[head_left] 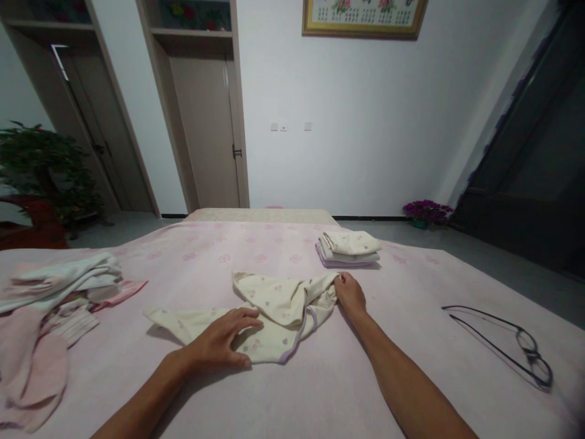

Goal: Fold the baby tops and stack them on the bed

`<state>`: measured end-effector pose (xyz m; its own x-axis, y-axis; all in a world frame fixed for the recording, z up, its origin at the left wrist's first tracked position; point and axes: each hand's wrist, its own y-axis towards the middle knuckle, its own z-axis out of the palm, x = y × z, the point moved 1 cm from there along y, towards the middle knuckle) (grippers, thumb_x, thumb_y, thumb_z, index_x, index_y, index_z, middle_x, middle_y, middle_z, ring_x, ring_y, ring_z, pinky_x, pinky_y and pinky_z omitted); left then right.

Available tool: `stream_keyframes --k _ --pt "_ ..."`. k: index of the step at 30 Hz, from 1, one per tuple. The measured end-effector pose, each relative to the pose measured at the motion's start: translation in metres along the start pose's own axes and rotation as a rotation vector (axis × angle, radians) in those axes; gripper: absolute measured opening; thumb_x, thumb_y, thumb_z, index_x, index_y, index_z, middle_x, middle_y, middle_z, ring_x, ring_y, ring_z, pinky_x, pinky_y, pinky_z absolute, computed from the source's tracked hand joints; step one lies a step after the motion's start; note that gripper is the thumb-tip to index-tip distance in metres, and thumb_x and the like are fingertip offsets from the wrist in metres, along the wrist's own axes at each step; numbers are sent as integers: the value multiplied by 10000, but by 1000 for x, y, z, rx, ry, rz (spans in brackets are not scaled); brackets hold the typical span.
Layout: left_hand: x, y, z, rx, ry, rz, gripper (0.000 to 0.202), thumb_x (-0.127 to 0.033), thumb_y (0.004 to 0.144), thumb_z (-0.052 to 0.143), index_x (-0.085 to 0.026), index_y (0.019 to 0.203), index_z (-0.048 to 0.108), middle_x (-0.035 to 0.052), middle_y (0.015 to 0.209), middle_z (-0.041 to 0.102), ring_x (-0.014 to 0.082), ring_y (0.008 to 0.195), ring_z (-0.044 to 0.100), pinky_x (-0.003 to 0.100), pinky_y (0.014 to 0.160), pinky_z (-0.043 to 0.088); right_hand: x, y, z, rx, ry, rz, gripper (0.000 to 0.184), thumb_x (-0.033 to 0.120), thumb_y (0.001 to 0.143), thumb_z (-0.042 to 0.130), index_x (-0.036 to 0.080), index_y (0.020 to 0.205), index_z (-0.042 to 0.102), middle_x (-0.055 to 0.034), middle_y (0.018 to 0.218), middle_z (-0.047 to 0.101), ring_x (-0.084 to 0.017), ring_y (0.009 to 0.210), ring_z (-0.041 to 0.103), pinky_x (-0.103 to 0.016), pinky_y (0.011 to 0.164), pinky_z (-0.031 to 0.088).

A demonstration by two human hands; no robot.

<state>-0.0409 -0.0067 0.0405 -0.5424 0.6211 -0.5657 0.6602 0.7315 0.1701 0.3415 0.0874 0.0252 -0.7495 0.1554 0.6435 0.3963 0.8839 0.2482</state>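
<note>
A small cream garment (274, 305) with a pale print and lilac trim lies partly folded on the pink bedsheet (347, 390) in front of me. My left hand (222, 342) rests flat on the garment's near left part, fingers spread. At the garment's right corner my right hand (351, 294) pinches the cloth between its fingers. Just beyond that hand sits a neat stack of folded clothes (348, 249), cream on top and lilac below.
A loose heap of white and pink clothes (50, 305) lies at the left of the bed. A pair of glasses (516, 342) lies at the right. Beyond the bed are two doors, a potted plant (43, 171) and purple flowers (427, 212).
</note>
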Motion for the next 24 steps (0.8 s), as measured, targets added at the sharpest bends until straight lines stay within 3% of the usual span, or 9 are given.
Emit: stream_keyframes --k 4,6,8,12,15,17,19,22,24 --pt "-2 -5 -3 6 3 -30 629 -282 676 794 -283 1286 641 98 1444 512 288 1349 465 420 1134 384 -3 -2 -3 -95 27 -15 436 264 844 429 231 1225 638 -93 1117 710 -242 944 653 -327 780 480" --pt "-4 -6 -3 -6 17 -34 625 -187 660 748 -290 1268 645 83 1444 512 277 1339 475 405 1131 389 5 -7 -7 -182 15 -181 494 177 776 446 215 1234 627 -95 1206 672 -262 1084 594 -365 926 449" --pt "-7 -6 -2 -11 33 -35 633 -138 649 710 -288 1261 642 76 1441 512 272 1335 476 397 1131 388 21 -17 -12 -185 22 -450 521 121 719 459 207 1196 647 -86 1245 651 -267 1187 525 -389 1034 382" --pt "-10 -4 -1 -8 62 -32 626 -120 653 676 -286 1256 631 76 1429 517 266 1333 471 395 1129 385 56 -45 -15 185 35 -919 478 108 678 523 250 1097 706 -47 1176 682 -247 1184 517 -378 1051 352" --pt "-13 -4 -2 1 65 -50 603 -132 658 683 -290 1237 635 76 1432 518 269 1325 480 397 1120 395 70 -61 -12 404 -48 -1018 323 143 700 568 255 954 735 -40 1038 701 -240 1041 566 -377 976 382" --pt "-14 -4 -3 2 63 -49 597 -141 662 689 -294 1236 634 72 1434 518 269 1324 484 397 1116 398 72 -63 -6 439 -66 -974 223 167 731 569 241 867 729 -41 968 701 -233 975 579 -371 930 397" --pt "-15 -4 -4 2 64 -43 604 -144 663 693 -295 1245 629 71 1435 519 269 1324 484 396 1115 398 71 -57 1 414 28 -814 183 194 755 559 232 836 718 -39 926 708 -224 929 599 -350 876 424" --pt "-13 -4 -3 5 65 -49 622 -143 657 699 -294 1256 625 74 1442 512 276 1326 479 402 1119 393 65 -33 11 289 388 -309 204 263 777 529 207 883 695 -40 824 705 -203 778 634 -291 687 470" --pt "-11 -4 -3 10 65 -53 638 -146 654 705 -298 1268 618 72 1451 500 282 1334 469 407 1127 382 59 -17 15 205 567 -42 321 323 815 468 179 1030 658 -55 835 702 -194 706 643 -267 572 464"
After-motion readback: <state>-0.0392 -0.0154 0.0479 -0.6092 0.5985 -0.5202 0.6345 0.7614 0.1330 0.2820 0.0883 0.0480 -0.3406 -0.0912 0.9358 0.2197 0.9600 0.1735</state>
